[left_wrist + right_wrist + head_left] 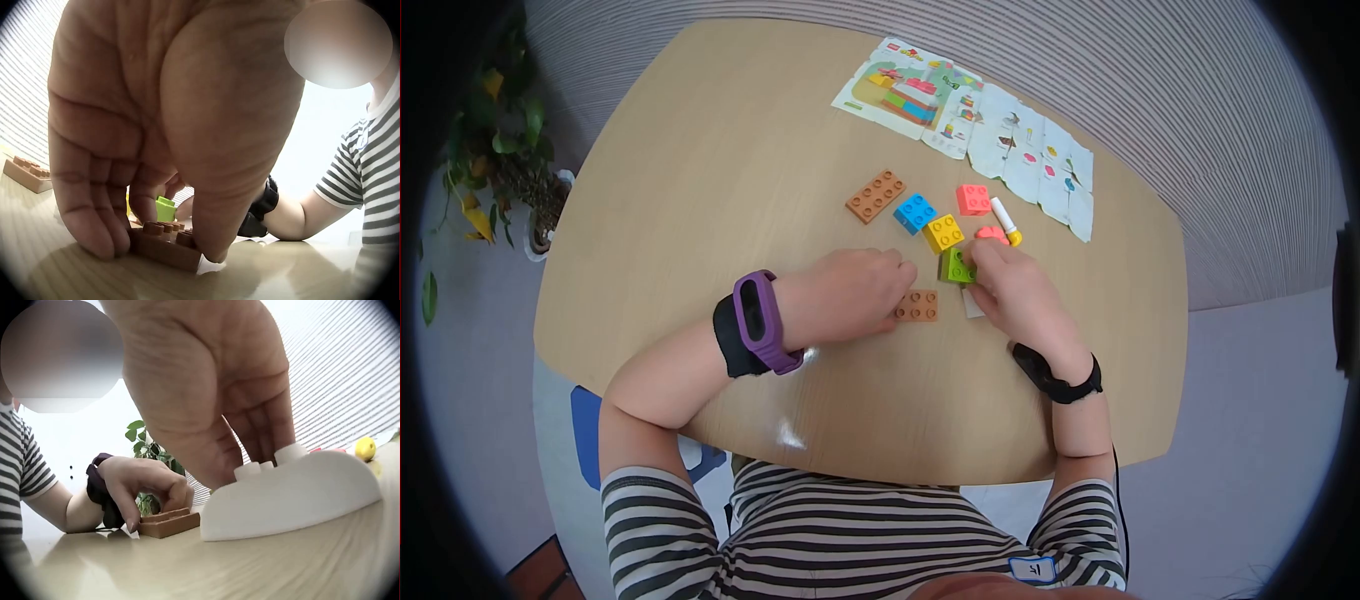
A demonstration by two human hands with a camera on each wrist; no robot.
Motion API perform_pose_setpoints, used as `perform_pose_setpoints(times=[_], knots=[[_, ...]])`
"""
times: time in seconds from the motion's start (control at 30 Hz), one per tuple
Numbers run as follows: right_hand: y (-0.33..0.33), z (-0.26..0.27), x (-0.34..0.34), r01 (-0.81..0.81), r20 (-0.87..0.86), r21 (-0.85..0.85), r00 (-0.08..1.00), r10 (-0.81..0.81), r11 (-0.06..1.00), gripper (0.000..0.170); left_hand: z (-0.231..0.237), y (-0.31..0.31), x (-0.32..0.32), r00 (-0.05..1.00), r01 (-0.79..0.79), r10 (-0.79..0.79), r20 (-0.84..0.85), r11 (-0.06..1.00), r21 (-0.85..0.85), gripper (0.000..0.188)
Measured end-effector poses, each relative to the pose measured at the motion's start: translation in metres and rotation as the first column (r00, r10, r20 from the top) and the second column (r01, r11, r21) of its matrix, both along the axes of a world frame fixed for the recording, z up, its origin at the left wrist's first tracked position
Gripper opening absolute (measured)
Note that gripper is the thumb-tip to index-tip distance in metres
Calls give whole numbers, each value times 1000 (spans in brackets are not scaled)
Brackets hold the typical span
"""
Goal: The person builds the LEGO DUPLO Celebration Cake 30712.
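My left hand [850,293] grips a light brown building brick [917,306] by its sides, flat on the table. In the left wrist view, thumb and fingers stand at either side of this studded brick [165,249]. My right hand [1025,298] is bent over a lime green brick [956,266], its fingertips at the brick's right side and covering part of it. A white brick with a curved underside [294,497] lies just in front of that hand; in the head view the hand partly hides it. Fingertips of the right hand are hidden behind it in the right wrist view.
Beyond the hands lie a yellow brick [943,233], a blue brick [915,214], a darker brown brick [875,196] and a coral pink brick [973,200]. A white stick with a yellow end [1002,215] lies at right. An unfolded instruction sheet [1010,140] covers the table's far edge.
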State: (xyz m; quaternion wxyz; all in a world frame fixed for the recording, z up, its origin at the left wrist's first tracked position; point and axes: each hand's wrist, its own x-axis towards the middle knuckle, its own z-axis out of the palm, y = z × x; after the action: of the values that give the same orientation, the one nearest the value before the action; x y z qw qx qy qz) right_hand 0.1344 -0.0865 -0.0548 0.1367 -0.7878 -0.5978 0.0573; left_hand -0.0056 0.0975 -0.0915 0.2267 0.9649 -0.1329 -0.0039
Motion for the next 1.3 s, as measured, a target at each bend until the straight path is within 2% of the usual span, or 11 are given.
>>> perform_pose_setpoints(times=[0.07,0.27,0.37,0.43,0.53,0.67,0.77,0.87,0.97,1.03,1.3], knots=[[-2,6,1,-1,-86,48,996,5,999,31,0,0,0,1000,-2,2,-8,1000,0,35],[0,18,-5,-31,-139,71,989,41,997,44,2,0,1,999,0,-1,-43,1000,-5,38],[0,19,-9,-13,-183,14,983,15,1000,44,9,5,3,994,19,-24,-110,999,-43,42],[0,18,-13,-42,-182,40,982,49,998,43,17,12,2,985,49,-62,-160,995,-85,45],[3,21,-24,-131,-172,52,975,138,990,42,15,18,4,983,44,-54,-178,997,-60,49],[15,15,-39,-219,-199,45,954,224,975,39,24,22,3,978,42,-56,-202,996,-77,49],[19,6,-44,-247,-158,77,954,256,966,39,31,19,2,980,25,-47,-195,994,-110,46],[21,3,-45,-252,-136,5,959,250,968,36,28,13,-1,991,38,-51,-121,993,-112,41],[19,7,-46,-208,-163,73,962,218,975,31,22,11,-1,996,27,-34,-82,996,-87,36],[15,8,-41,-168,-133,62,976,174,984,27,18,10,-1,998,22,-27,-55,996,-82,34],[11,-13,-33,-197,-7,19,980,197,980,14,25,0,-3,994,10,-1,-109,997,80,26]])
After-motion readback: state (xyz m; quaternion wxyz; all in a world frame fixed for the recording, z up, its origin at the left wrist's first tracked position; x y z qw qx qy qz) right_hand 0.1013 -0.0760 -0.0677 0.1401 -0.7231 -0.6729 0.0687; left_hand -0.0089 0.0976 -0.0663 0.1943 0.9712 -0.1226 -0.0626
